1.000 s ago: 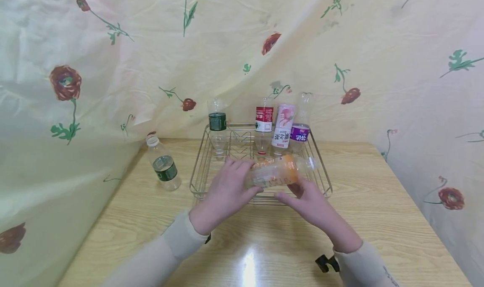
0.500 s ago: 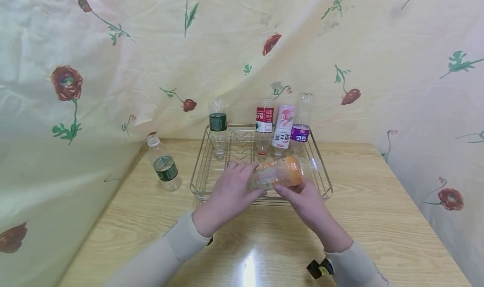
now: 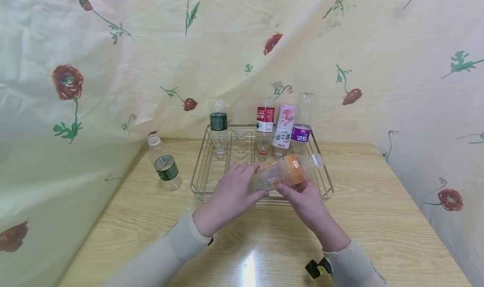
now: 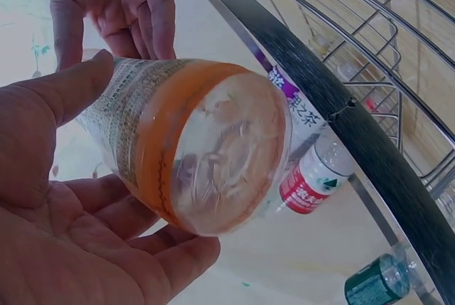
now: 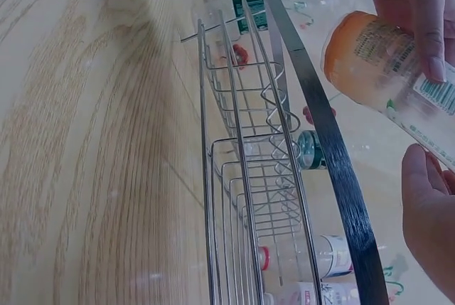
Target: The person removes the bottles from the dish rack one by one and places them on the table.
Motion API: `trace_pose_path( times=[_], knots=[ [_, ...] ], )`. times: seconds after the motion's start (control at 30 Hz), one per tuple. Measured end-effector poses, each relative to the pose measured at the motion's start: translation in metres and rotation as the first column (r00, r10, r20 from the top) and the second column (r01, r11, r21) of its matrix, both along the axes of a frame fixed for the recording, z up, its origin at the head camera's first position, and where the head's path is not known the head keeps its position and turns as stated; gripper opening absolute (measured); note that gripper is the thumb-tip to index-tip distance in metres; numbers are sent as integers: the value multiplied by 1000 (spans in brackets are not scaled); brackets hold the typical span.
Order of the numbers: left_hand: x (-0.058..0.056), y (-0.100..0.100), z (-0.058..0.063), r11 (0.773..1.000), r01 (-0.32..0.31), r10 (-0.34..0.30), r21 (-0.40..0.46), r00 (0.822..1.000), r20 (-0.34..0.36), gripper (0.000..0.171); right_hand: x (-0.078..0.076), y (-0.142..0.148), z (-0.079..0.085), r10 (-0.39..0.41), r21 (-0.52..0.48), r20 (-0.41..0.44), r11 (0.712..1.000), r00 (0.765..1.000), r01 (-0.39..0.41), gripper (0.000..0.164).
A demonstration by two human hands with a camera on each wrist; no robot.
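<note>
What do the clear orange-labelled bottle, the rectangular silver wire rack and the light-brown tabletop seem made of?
Orange-labelled bottle: likely clear, glossy plastic; it's see-through with a moulded base.
Wire rack: probably polished metal; its rods glint.
Tabletop: wood or wood-look laminate, glossy; grain and a bright reflection show.

The left hand [image 4: 92, 227] holds a bottle [image 4: 192, 141]. Behind the bottle is the right hand [image 4: 117, 6]. Beside the bottle is a rack [image 4: 334, 95].

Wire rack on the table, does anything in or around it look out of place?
The green-labelled bottle on the table looks odd: it stands upright beside the wire rack, while the four bottles inside are upside down. The orange-labelled bottle is sideways, but the left hand holds it.
</note>
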State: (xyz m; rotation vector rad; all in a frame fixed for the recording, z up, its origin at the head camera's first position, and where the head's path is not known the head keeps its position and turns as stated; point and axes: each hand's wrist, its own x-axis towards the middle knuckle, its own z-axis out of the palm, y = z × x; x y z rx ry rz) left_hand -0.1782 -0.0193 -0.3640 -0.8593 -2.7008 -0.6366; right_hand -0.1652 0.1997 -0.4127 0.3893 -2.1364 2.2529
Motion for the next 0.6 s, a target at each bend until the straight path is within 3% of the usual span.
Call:
trace_pose_path(
  times=[0.13,0.37,0.6],
  knots=[
    [0,-2,1,1000,7,-7,0,1000,16,71,-2,-1,-1,19,-61,-23,998,1000,-20,57],
    [0,-9,-1,999,-4,2,49,1000,26,74,-1,4,2,-60,79,-57,995,997,65,51],
    [-1,-19,-7,997,-28,25,69,999,35,81,1,7,6,-94,120,-77,987,993,103,48]
  ],
)
